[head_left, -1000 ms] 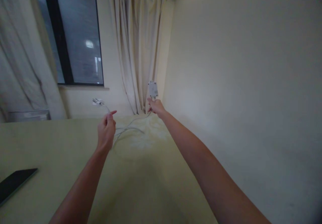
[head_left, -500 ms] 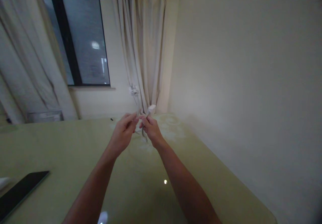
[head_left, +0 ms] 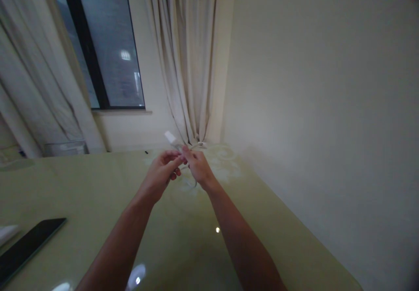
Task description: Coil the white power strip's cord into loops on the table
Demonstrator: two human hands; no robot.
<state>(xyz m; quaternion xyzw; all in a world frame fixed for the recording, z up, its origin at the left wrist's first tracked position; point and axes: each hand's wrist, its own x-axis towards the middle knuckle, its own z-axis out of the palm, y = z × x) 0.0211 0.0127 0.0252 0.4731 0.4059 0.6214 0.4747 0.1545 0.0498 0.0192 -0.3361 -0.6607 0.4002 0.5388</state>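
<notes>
My left hand point(head_left: 163, 172) and my right hand point(head_left: 195, 168) meet above the far part of a pale green glossy table point(head_left: 98, 203). Both pinch a thin white cable point(head_left: 193, 146) between closed fingers. A small white plug or adapter point(head_left: 171, 138) sticks up just above my left fingers. A loop of the cable hangs below my right hand, close to the tabletop. Exactly how the cable runs between the hands is hidden by the fingers.
A dark phone point(head_left: 28, 246) lies at the table's left edge, with a white object point(head_left: 6, 233) beside it. A cream wall point(head_left: 321, 107) bounds the right side. Behind the table hang pale curtains point(head_left: 186, 55) and a dark window point(head_left: 104, 42).
My hands were apart a second ago, each holding one end of the cable with the adapter raised. They have come together over the table, and the cable is now gathered between them.
</notes>
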